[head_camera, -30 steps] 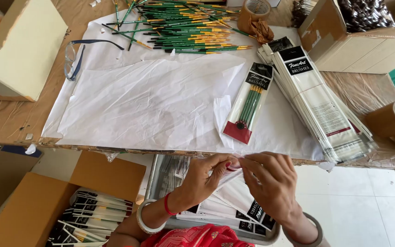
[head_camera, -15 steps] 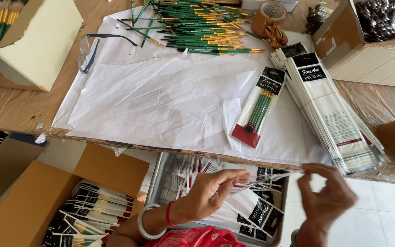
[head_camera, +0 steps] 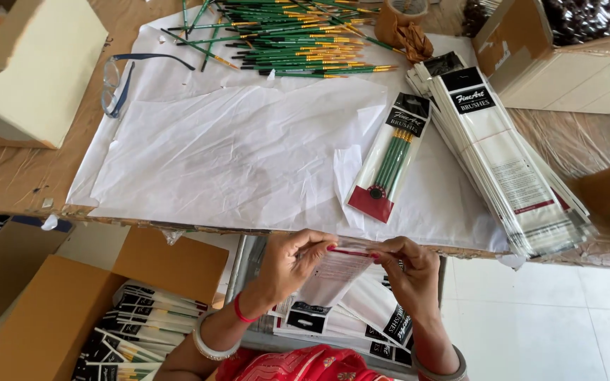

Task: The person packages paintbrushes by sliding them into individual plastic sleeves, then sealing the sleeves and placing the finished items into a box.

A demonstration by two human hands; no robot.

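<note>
My left hand [head_camera: 292,262] and my right hand [head_camera: 407,264] both pinch the top edge of a clear flat packet [head_camera: 333,271] with a red strip, held just below the table's front edge. A filled packet of green brushes [head_camera: 388,159] lies on the white paper [head_camera: 248,148] in front of me. A pile of loose green and yellow brushes [head_camera: 298,39] lies at the far side of the paper. A stack of flat empty packets [head_camera: 503,155] sits to the right.
Spectacles [head_camera: 118,81] lie at the paper's left edge. Cardboard boxes stand at the far left [head_camera: 33,70] and far right [head_camera: 566,56], with tape rolls [head_camera: 400,17] between. Below the table, a box [head_camera: 128,331] holds packed brush sets, and a tray [head_camera: 361,317] holds printed packets.
My right hand swung out to the right, then came back to the left hand. Both hands now hold the packet's top edge together.
</note>
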